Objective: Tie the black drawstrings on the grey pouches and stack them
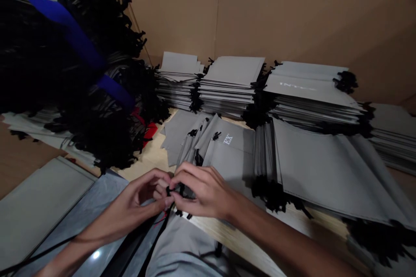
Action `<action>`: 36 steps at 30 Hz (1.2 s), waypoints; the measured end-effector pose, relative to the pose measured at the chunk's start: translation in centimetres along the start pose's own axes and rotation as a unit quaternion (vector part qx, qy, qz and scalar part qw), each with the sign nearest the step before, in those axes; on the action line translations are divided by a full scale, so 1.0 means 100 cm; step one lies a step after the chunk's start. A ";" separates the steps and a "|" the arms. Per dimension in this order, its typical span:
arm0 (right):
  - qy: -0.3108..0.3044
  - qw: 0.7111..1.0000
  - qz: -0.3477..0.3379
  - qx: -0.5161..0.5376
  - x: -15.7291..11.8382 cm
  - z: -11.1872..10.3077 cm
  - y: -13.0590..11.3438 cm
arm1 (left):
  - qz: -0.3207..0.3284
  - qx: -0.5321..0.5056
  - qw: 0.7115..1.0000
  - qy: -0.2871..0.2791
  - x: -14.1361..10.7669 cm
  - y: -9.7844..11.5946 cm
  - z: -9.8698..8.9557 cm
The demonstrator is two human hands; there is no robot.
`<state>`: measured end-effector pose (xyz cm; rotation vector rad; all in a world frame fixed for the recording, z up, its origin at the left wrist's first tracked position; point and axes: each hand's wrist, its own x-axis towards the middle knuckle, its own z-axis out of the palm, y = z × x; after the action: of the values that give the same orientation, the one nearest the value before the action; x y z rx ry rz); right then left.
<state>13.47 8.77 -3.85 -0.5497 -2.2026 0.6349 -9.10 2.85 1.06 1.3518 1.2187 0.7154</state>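
My left hand (152,192) and my right hand (198,190) meet at the lower middle of the head view, fingertips almost touching. Both pinch a small knotted black cord (168,190) between thumb and fingers. Beneath and beside them, more black cord ends show near a grey fabric piece (178,236) lying over my lap. Just beyond my right hand lie grey fabric pouches (227,156), one with white "EX" lettering. Where the cord joins the fabric is hidden by my fingers.
Stacks of grey pouches (230,71) with black cord ends line the brown cardboard wall (276,13). A large bundle with black cords and a blue strap (81,47) rises at the left. More pouches (318,164) stand at the right on the pale wooden surface (146,160).
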 end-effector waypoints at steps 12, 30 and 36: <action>-0.112 0.990 0.082 0.028 0.008 -0.008 -0.008 | 0.071 0.136 0.984 0.092 -0.009 -0.009 0.003; -0.112 0.992 0.053 -0.031 0.008 0.001 0.000 | 0.118 0.240 0.953 0.144 -0.019 -0.003 -0.001; -0.110 0.992 0.051 -0.046 0.007 0.003 -0.001 | 0.142 0.266 0.938 0.170 -0.018 -0.015 0.001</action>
<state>12.80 9.00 -3.59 -0.6711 -2.4323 0.6789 -9.87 0.86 -0.01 1.9381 1.5841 0.8850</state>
